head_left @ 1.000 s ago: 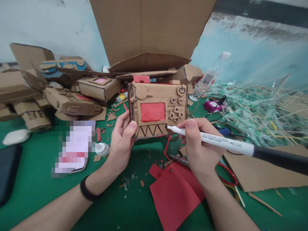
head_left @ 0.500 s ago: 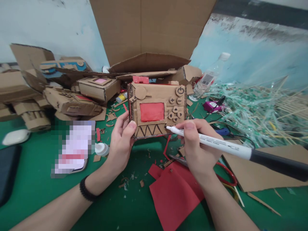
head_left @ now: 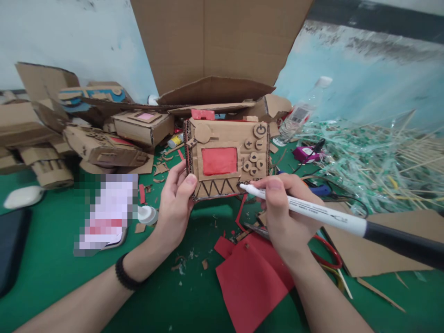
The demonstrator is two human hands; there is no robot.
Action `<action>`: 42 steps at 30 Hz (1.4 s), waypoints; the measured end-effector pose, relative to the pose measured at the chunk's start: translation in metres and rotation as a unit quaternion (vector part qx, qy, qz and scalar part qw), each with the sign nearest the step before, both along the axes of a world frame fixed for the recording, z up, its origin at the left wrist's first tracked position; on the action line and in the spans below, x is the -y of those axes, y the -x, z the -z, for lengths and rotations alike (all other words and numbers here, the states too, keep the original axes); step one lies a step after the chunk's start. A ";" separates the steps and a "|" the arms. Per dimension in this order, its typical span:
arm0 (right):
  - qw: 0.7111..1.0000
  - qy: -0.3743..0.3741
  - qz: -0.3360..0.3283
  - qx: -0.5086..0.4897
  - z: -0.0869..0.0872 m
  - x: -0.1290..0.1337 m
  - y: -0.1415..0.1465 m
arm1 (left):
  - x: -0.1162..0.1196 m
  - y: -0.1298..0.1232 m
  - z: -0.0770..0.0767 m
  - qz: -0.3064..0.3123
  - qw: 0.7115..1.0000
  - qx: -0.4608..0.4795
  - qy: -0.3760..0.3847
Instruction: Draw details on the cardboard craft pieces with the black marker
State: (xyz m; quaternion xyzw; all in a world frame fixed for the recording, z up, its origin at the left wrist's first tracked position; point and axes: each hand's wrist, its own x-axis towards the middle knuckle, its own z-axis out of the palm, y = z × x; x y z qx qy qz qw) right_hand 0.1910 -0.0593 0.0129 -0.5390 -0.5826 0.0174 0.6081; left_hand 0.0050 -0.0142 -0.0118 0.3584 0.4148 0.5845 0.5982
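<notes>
My left hand (head_left: pixel 176 203) grips the lower left side of a cardboard camera model (head_left: pixel 222 134) and holds it up, front toward me. Its face has a red rectangle (head_left: pixel 219 161) in a cardboard frame, round buttons (head_left: pixel 253 163) at the right and a black zigzag (head_left: pixel 217 188) along the bottom. My right hand (head_left: pixel 287 203) is closed around a white marker (head_left: pixel 322 213) with a black rear end. The marker's tip is at the model's lower right, by small dark lettering (head_left: pixel 255 181); whether it touches cannot be made out.
Red sheets (head_left: pixel 255 282) and scissors (head_left: pixel 333 249) lie below my right hand. A phone (head_left: pixel 111 210) and a small white bottle (head_left: pixel 147 214) are at the left. Cardboard models (head_left: pixel 107 145) stand behind; a clear bottle (head_left: pixel 298 115) and piled sticks (head_left: pixel 378 157) are at the right.
The marker and my right hand have shifted slightly right and down. More dark lettering shows at the model's lower right. My left hand and the model are nearly still.
</notes>
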 end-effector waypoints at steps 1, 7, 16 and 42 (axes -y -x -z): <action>1.000 0.002 0.000 0.004 0.000 0.000 0.000 | 0.000 0.000 0.000 0.001 1.000 0.000 0.000; 0.999 -0.002 -0.008 0.034 -0.001 0.002 -0.001 | 0.000 0.000 0.002 0.003 1.000 -0.001 -0.006; 0.999 0.008 -0.024 0.035 -0.001 0.003 0.000 | 0.000 0.000 0.000 0.006 1.000 -0.010 -0.006; 0.999 -0.010 -0.006 0.051 -0.001 0.003 0.000 | 0.001 -0.002 -0.004 -0.004 1.000 -0.012 -0.009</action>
